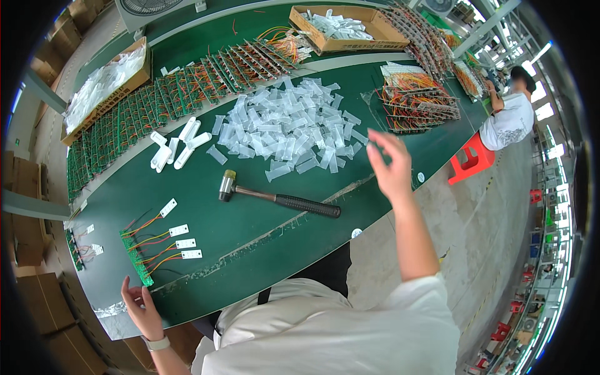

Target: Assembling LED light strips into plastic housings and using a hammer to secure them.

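Observation:
My left hand point(143, 310) is at the table's near left edge, fingers apart and holding nothing. Just beyond its fingertips lies a narrow green circuit board strip point(135, 257), with several small white modules point(179, 230) wired to it by red, yellow and black leads. Raised at the right edge of the table, my right hand point(392, 167) has its thumb and fingers spread, with nothing between them. Close by it spreads a heap of clear plastic sleeves point(284, 122). Between my hands rests a mallet point(275, 197) with a black grip and a yellow-and-black head.
White plastic casings point(181, 145) lie left of the sleeves. Rows of wired circuit boards point(187, 87) line the far side. Cardboard trays point(369, 44) hold white parts. Another wired board stack point(415, 103) stands at right. A person point(509, 115) sits on a red stool point(473, 159).

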Motion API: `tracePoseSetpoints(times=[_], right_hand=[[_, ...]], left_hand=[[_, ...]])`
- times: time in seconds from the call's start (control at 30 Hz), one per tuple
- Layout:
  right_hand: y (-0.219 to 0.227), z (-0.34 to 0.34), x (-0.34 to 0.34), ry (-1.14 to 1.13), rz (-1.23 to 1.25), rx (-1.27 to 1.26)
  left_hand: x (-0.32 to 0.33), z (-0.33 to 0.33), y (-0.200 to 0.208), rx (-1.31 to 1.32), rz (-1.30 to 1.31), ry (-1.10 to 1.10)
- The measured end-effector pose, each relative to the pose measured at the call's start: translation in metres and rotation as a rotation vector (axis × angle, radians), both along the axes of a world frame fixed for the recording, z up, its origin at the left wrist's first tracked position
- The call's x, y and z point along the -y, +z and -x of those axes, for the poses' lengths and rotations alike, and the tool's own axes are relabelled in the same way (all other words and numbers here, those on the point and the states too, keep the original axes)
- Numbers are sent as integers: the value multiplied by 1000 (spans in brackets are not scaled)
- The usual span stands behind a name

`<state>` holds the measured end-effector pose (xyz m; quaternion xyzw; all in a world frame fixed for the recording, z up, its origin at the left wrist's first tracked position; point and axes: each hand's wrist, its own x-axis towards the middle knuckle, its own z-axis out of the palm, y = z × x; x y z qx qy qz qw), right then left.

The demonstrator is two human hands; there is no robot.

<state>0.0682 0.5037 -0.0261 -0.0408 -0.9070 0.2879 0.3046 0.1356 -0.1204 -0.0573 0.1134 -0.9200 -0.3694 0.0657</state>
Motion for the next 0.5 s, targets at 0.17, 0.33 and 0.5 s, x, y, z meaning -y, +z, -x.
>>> tracePoseSetpoints(times=[0.17, 0.33, 0.5], right_hand=[[15, 124, -61, -95, 541, 242], [10, 251, -89, -208, 848, 228], [12, 321, -114, -497, 942, 343]], left_hand=[[-33, -8, -17, -239, 479, -129], [-29, -19, -20, -290, 447, 22], [-33, -17, -21, -294, 399, 58]])
